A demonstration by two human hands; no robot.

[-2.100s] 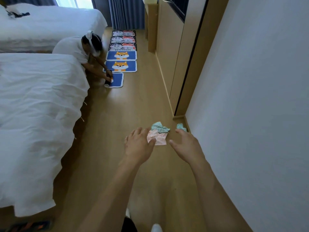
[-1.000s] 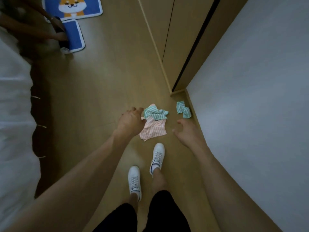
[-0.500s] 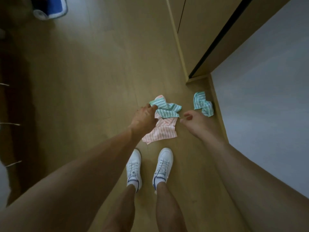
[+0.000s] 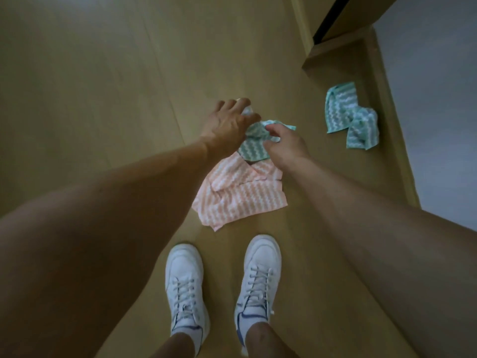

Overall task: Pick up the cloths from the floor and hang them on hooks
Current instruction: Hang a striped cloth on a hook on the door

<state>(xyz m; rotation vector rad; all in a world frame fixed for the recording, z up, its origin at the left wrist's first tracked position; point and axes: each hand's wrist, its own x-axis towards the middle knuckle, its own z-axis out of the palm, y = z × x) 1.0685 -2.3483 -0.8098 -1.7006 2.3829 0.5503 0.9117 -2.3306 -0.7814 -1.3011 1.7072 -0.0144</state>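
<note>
A crumpled green-and-white striped cloth (image 4: 254, 147) lies on a pink-and-white striped cloth (image 4: 241, 195) on the wooden floor, just ahead of my feet. My left hand (image 4: 228, 125) reaches down onto the green cloth's far-left part, fingers bent over it. My right hand (image 4: 285, 144) pinches the same green cloth at its right side. A second green striped cloth (image 4: 349, 117) lies apart to the right, near the wall. No hooks are in view.
My two white sneakers (image 4: 223, 282) stand on the floor below the pink cloth. A wooden wardrobe base (image 4: 335, 52) and a skirting board (image 4: 392, 125) run along the right, with the pale wall (image 4: 438, 99) beyond.
I have bent lower, so the cloths look larger. Both hands have come down together onto the green cloth; the right hand moved left from the bare floor to pinch it.
</note>
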